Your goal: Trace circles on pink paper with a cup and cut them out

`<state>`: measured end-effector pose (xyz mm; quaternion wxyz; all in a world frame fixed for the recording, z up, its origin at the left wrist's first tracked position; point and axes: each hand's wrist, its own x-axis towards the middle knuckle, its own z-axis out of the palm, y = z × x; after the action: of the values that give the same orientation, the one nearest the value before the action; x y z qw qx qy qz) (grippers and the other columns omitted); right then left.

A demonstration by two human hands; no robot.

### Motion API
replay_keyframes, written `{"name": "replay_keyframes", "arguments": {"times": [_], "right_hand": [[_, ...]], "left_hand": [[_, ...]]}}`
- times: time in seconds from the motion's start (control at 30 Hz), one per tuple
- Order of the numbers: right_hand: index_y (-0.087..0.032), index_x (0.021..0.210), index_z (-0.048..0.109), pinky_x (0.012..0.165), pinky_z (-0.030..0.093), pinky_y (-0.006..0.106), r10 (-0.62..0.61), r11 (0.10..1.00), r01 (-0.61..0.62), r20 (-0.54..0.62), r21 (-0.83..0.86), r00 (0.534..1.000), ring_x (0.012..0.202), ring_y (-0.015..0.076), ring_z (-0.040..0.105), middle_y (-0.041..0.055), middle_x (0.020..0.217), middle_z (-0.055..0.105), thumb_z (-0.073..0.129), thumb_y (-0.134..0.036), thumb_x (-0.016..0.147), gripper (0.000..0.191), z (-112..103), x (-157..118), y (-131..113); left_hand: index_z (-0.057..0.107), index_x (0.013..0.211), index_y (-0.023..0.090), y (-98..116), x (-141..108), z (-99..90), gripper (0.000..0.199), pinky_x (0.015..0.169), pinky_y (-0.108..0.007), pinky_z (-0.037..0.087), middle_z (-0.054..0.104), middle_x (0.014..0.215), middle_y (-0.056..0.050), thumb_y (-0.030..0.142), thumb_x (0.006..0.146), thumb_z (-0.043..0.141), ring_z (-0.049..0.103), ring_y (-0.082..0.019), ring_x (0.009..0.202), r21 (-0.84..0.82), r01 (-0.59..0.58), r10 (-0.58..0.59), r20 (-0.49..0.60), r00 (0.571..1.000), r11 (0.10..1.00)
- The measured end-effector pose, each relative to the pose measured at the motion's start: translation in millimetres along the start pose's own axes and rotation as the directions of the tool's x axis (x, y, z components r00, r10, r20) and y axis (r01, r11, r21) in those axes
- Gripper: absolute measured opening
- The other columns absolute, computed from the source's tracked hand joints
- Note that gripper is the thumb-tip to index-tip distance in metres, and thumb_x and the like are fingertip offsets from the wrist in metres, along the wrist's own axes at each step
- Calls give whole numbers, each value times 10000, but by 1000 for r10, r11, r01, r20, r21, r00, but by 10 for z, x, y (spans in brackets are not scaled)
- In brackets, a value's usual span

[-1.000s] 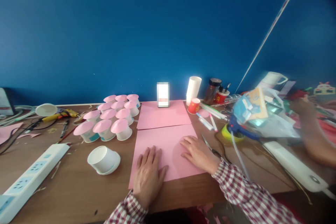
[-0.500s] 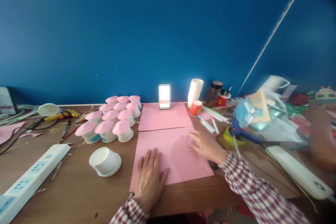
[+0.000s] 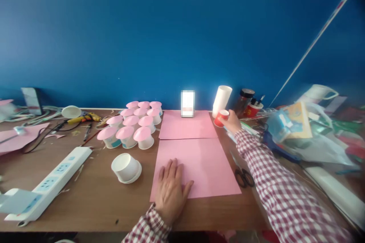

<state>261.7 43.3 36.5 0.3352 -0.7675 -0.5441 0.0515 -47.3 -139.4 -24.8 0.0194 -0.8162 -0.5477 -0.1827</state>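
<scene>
My left hand (image 3: 173, 191) lies flat with fingers spread on the near sheet of pink paper (image 3: 205, 167). At the far right of the paper, my right hand (image 3: 232, 122) is closed around the side of a small red paper cup (image 3: 221, 120). Just behind that cup leans a tall stack of white paper cups (image 3: 222, 98). A second pink sheet (image 3: 188, 127) lies beyond the first, edges nearly meeting. Scissors (image 3: 243, 176) with dark handles rest beside the near sheet, under my right forearm. Markers near the cup are partly hidden by my arm.
Several white cups with pink paper tops (image 3: 142, 134) stand in rows at left. An upside-down white cup (image 3: 125, 168) is nearer. Further left are a power strip (image 3: 61, 171) and yellow glue gun (image 3: 85, 117). At right lie a blue glue gun (image 3: 278, 148) and plastic bag (image 3: 322, 148).
My right hand has left the pink paper, reached forward and closed on the red paper cup. The scissors now show. My left hand stays flat on the sheet; the view has turned right.
</scene>
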Motion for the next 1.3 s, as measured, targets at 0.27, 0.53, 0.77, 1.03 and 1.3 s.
{"name": "replay_keyframes", "arguments": {"times": [0.27, 0.53, 0.77, 1.03, 1.3], "right_hand": [[-132, 1195, 502, 859, 454, 401, 18, 1000, -18, -87, 5, 996, 1009, 309, 595, 169, 1121, 620, 616, -375, 711, 553, 30, 57, -9], [-154, 1141, 529, 834, 482, 410, -52, 983, 80, -163, 168, 985, 949, 278, 620, 138, 1072, 645, 644, -394, 680, 532, -28, -91, -10], [-154, 1116, 531, 831, 494, 428, -119, 942, 173, -195, 289, 974, 939, 273, 622, 136, 1070, 639, 658, -403, 682, 516, -33, -203, -25], [-178, 1147, 508, 835, 500, 422, -317, 858, 336, -112, 389, 942, 959, 255, 610, 124, 1113, 614, 642, -414, 737, 491, -42, -640, -479], [-224, 1180, 478, 813, 533, 360, -541, 715, 380, 120, 587, 833, 943, 199, 614, 82, 1153, 599, 620, -337, 800, 421, 345, -1328, -1166]], "left_hand": [[490, 1249, 127, 29, 6, -46, 475, 1041, -513, 320, 450, 1371, -170, 411, 870, 455, 364, -315, 1300, 1, 3, -3, 8, 1000, 1000], [483, 1253, 126, 33, 10, -56, 476, 1048, -518, 309, 442, 1379, -170, 413, 875, 443, 353, -317, 1308, -32, 17, -17, 26, 1000, 999], [479, 1256, 124, 31, 11, -67, 477, 1046, -522, 310, 438, 1382, -169, 403, 870, 452, 354, -321, 1306, -16, 4, -3, 50, 999, 1000], [475, 1264, 131, 30, 15, -78, 475, 1046, -524, 310, 445, 1377, -165, 401, 875, 445, 354, -319, 1307, -30, 14, -12, 47, 999, 999], [480, 1283, 123, 46, 13, -76, 532, 1065, -519, 292, 428, 1399, -152, 452, 868, 436, 339, -316, 1320, -57, 57, -54, 57, 997, 997]]}}
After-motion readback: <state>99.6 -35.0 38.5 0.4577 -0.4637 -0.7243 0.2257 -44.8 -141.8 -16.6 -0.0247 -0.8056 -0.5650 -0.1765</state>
